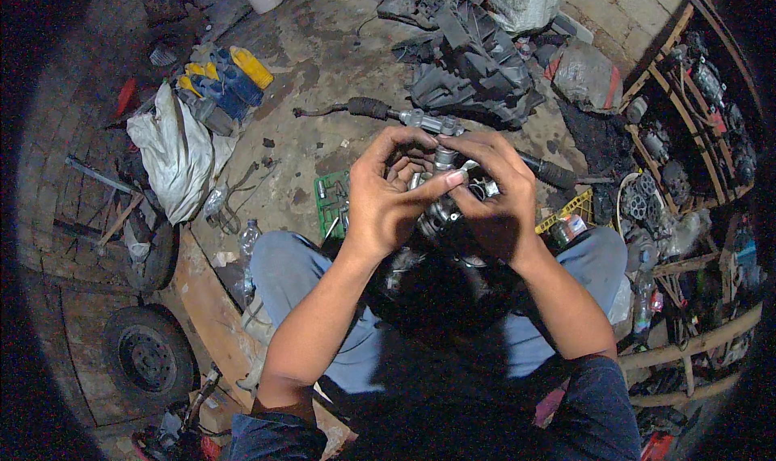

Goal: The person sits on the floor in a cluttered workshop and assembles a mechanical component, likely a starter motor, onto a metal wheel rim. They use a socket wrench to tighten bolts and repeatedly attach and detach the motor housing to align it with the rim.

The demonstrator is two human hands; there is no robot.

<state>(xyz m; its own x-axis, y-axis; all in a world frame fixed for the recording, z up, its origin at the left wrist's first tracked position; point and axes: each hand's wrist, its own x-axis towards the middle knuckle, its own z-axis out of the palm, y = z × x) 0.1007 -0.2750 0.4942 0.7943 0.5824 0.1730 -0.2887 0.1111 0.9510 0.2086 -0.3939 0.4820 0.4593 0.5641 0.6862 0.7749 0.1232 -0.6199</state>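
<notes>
Head view: both hands are raised over the knees, closed around a small metal part [443, 188]. The left hand [386, 202] wraps it from the left, thumb across the front; the right hand [495, 194] curls over its top and right side. On the floor beyond lies a steering rack [428, 122], with a green tray [330, 202] beside the left knee.

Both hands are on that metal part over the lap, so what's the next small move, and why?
Probably turn the metal part slightly toward the camera. The left hand and right hand clasp it from both sides, and their fingers cover most of it.
</notes>
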